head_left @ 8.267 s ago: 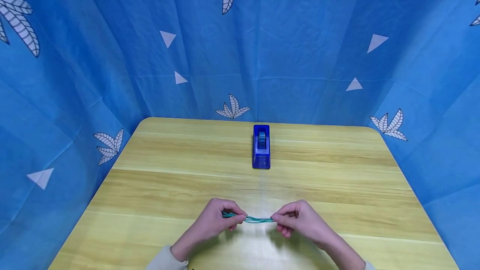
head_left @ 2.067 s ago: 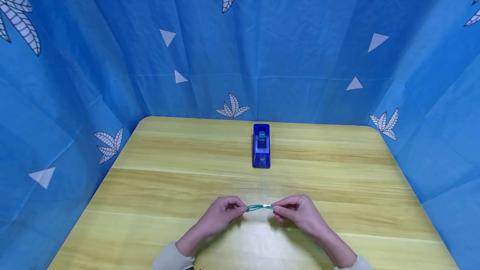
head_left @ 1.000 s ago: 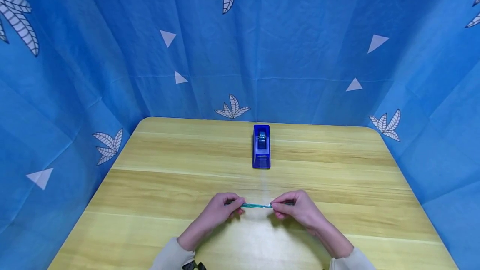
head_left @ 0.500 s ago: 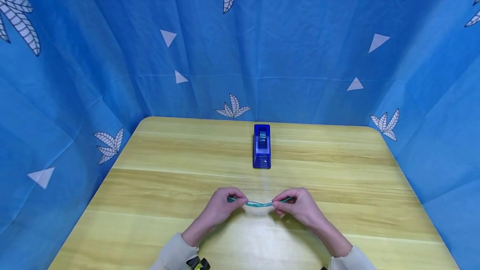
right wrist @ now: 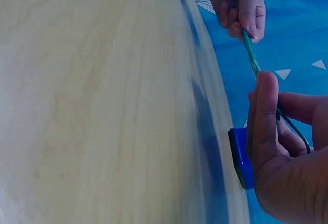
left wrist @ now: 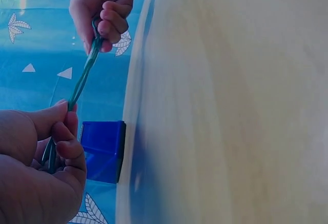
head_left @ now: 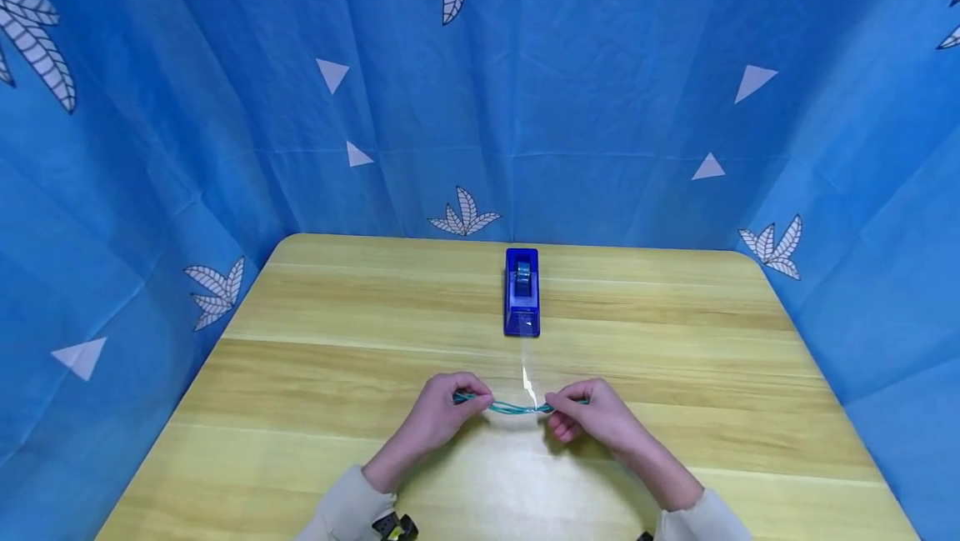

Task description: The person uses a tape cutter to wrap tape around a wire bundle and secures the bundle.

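Observation:
A looped bundle of thin green cord (head_left: 512, 409) is stretched between both hands over the table. My left hand (head_left: 442, 409) pinches its left part, with loop ends showing inside the palm in the left wrist view. My right hand (head_left: 600, 418) pinches the right part between thumb and forefinger; a loop of cord (right wrist: 295, 127) shows behind them in the right wrist view. A clear tape strip (head_left: 528, 378) runs from the blue tape dispenser (head_left: 522, 323) to the bundle, just left of the right fingertips. Shiny tape lies around the cord there.
The dispenser stands toward the back middle of the wooden table (head_left: 360, 308), its front facing the hands. Blue curtains (head_left: 615, 91) with leaf patterns enclose the back and both sides. A dark device (head_left: 395, 527) sits at the left wrist.
Since the earliest frame, both hands have moved slightly forward with the cord, and shiny tape has appeared around it. The strip to the dispenser now catches the light. The dispenser stays put.

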Demonstrator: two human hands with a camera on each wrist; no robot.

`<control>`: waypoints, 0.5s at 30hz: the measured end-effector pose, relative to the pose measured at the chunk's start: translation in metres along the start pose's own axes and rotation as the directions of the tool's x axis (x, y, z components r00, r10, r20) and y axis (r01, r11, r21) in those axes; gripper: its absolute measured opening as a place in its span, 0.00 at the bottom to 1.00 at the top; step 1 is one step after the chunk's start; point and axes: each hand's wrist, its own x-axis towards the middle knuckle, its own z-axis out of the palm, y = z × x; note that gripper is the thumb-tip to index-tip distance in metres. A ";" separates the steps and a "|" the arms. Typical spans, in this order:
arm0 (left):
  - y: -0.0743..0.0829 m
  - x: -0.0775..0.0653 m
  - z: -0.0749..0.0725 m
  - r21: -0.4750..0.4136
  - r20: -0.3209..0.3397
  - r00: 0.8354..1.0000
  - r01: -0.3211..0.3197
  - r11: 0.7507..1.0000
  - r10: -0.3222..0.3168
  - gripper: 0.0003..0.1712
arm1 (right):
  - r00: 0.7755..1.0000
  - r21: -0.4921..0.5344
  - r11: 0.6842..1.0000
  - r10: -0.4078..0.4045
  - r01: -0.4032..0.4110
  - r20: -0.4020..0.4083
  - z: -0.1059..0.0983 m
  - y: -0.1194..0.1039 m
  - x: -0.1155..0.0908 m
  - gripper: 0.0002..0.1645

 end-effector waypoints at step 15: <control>0.002 -0.002 0.000 -0.047 0.045 0.999 0.030 0.998 -0.028 0.06 | 0.997 0.027 0.998 -0.046 0.048 -0.065 0.000 0.001 -0.002 0.12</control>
